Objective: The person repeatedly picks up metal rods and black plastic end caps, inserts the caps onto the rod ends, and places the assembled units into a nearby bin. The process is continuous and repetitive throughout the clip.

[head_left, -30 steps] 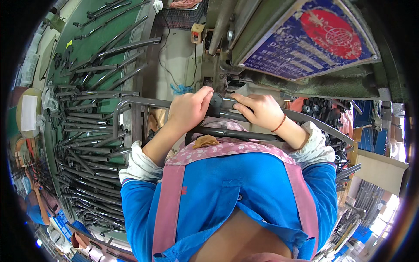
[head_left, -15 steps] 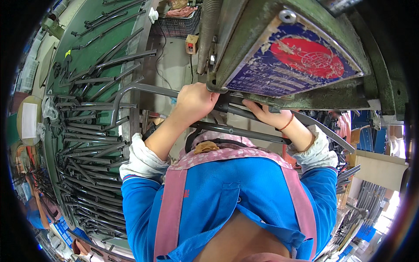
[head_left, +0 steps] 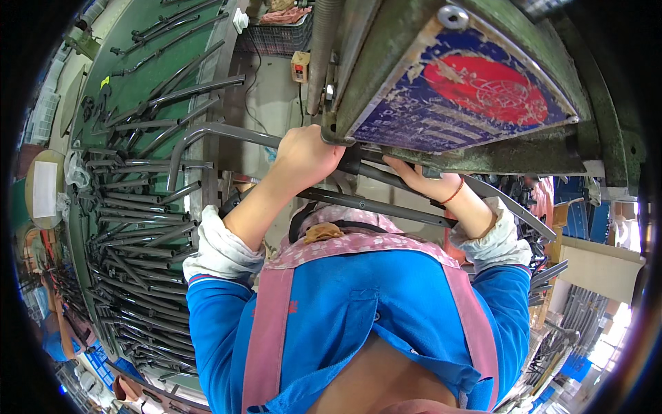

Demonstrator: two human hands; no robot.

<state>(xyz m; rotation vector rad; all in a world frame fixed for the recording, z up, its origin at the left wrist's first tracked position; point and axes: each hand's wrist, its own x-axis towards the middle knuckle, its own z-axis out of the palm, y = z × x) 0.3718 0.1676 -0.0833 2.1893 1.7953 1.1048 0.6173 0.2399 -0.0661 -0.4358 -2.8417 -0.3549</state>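
- Frame of grey metal tubing point(head_left: 227, 132), bent at its far-left end, lying across the middle of the scene, partly beneath the near edge of a green machine point(head_left: 496, 164).
- Left hand point(head_left: 308, 155) clenched around the frame's upper tube, just beside the machine's lower-left corner.
- Right hand point(head_left: 429, 183) on the frame farther right, thumb along the tubing, other fingers mostly hidden; cannot tell how fully closed.
- Beaded bracelet point(head_left: 453, 191) around the right wrist.
- Straight dark tube point(head_left: 376, 205) on the near side of both hands, close to the apron; cannot tell whether joined to the frame.
- Flat bar point(head_left: 514, 207) slanting away to the right, past the right wrist.
- Worn blue plate with a red oval point(head_left: 486, 90) on the machine, above the right hand in view.
- Green table point(head_left: 131, 83) on the left, crowded with dark tubes point(head_left: 134, 210), straight and curved, stacked more densely toward the near end.
- Black mesh crate point(head_left: 276, 38) at the far side, with a small yellow box point(head_left: 300, 67) just nearer.
- Pink apron point(head_left: 269, 331) over a blue shirt point(head_left: 331, 303) at the near edge, with pale cuffs around both forearms.
- Cardboard box point(head_left: 600, 269) at the right, well apart from the hands.
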